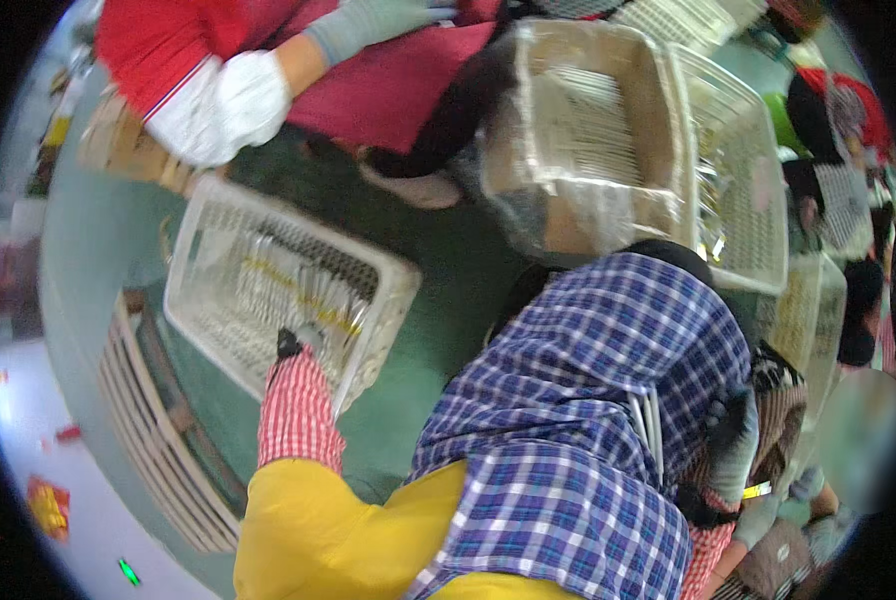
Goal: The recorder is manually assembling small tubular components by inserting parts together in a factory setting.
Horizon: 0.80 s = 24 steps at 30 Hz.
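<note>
My left hand [310, 336], in a grey glove with a dark cuff, reaches into a white plastic basket [200, 250]. Beneath and beside it lie rows of slim silvery pieces [278, 285] with yellow bands; their kind is unclear. The fingers are too small and blurred to show a grip. On the right, my gloved right hand [733, 445] is beside my thigh, which a blue checked apron [588, 340] covers. Its fingers point away from me, and I cannot make out whether they hold anything. A few slim pale strips [650, 430] lie on the apron near that hand.
Ahead stands a plastic-lined carton [658, 120] with slim pale pieces inside. Another white basket [763, 200] adjoins it. A slatted wooden rack [158, 430] lies left. Across from me sits a person in a red top [178, 60]; other workers' gloved hands [763, 520] are close at lower right.
</note>
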### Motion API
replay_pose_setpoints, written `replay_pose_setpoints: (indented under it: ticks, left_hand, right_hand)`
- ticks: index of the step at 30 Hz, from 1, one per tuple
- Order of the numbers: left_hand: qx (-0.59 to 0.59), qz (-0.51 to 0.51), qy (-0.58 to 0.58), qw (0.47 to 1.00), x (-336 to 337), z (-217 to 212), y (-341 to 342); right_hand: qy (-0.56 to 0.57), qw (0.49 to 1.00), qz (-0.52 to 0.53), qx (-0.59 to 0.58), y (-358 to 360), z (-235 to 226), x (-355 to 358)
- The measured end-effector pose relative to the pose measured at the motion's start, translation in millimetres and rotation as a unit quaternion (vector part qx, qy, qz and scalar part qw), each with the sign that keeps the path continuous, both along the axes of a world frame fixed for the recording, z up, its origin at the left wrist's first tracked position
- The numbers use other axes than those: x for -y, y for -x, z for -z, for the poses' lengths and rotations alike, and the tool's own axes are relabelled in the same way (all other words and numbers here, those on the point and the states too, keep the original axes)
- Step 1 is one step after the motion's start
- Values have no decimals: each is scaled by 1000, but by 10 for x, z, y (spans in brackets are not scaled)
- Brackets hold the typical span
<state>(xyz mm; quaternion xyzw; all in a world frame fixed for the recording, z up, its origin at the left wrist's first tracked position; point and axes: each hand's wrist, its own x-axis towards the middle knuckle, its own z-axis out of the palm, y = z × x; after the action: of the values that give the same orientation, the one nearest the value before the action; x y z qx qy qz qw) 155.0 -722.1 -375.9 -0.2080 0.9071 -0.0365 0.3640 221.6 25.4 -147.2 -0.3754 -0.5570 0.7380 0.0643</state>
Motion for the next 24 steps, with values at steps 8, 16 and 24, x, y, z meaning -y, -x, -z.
replay_pose_setpoints:
  ticks: [8,16,24]
  left_hand:
    - [74,211,-55,973,-995,68,1028]
    - [138,285,-2,948,-1388,-628,1453]
    - [38,378,14,925,-2500,-1754,1722]
  right_hand:
    - [-4,997,-63,38,304,-282,115]
    - [47,979,-193,43,216,-294,-139]
    - [-180,881,-436,-38,327,-389,-192]
